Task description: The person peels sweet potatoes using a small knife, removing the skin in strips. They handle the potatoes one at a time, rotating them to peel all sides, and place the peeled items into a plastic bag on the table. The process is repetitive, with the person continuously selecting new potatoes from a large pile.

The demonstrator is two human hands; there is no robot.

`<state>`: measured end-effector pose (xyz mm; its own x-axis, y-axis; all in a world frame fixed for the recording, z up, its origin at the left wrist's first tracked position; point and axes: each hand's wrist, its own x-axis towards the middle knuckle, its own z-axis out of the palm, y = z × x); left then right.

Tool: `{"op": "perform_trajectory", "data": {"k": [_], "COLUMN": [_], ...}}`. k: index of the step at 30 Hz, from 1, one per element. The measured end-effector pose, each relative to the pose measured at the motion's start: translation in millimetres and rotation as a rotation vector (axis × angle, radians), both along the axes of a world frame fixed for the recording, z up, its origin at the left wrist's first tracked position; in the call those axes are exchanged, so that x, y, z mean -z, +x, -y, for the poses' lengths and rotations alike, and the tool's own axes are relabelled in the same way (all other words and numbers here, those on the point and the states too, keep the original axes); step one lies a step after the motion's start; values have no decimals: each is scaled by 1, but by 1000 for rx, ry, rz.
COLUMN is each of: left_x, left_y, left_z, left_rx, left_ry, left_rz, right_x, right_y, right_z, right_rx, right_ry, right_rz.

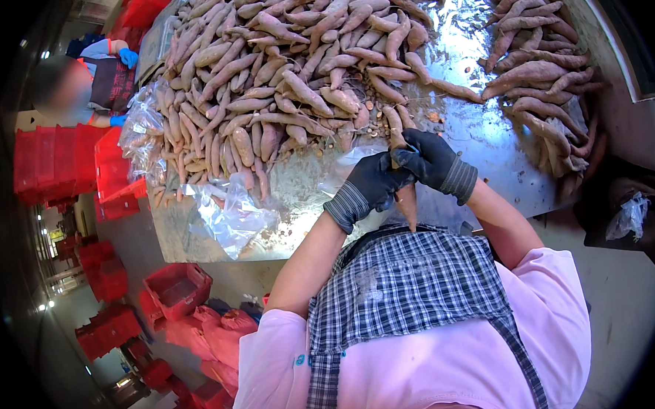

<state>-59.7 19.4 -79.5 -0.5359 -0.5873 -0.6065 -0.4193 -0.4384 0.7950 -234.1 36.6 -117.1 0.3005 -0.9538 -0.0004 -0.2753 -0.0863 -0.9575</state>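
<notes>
My left hand [374,181], in a black glove with a striped grey cuff, is closed around a long sweet potato [408,209] in front of my checked apron. The tapered end of this sweet potato points down toward me. My right hand [435,168], gloved the same way, has its fingers curled against the same sweet potato higher up. Whether a small tool is also in my right fingers is hidden. Just beyond my hands, a large heap of sweet potatoes [262,82] covers much of the metal table [480,141].
A second pile of sweet potatoes [539,67] lies along the table's right side. Clear plastic film [232,213] rests at the near left edge. Red crates [55,163] stand stacked to the left, where a person with blue gloves [128,57] is beside the table.
</notes>
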Motion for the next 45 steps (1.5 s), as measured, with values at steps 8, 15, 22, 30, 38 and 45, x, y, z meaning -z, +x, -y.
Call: {"op": "perform_trajectory", "data": {"k": [8,15,22,30,38,45], "left_x": [10,-1,6,48,10,28], "left_y": [-4,-10,3,14,-7,7], "left_z": [-11,-12,-20,-3,-4,-4], "left_rx": [-64,164,-14,-790,-961,-684], "left_ry": [-138,-482,-628,636,969,846], "left_rz": [-88,303,-5,-686,-867,-901], "right_x": [5,-28,13,-28,-1,79], "right_y": [-27,-38,-65,-16,-17,-43], "right_z": [-10,-32,-21,-36,-43,-33], "right_rx": [292,116,161,264,405,338], "right_ry": [-86,-282,116,510,-197,143], "right_rz": [57,-604,-512,604,-379,-276]}}
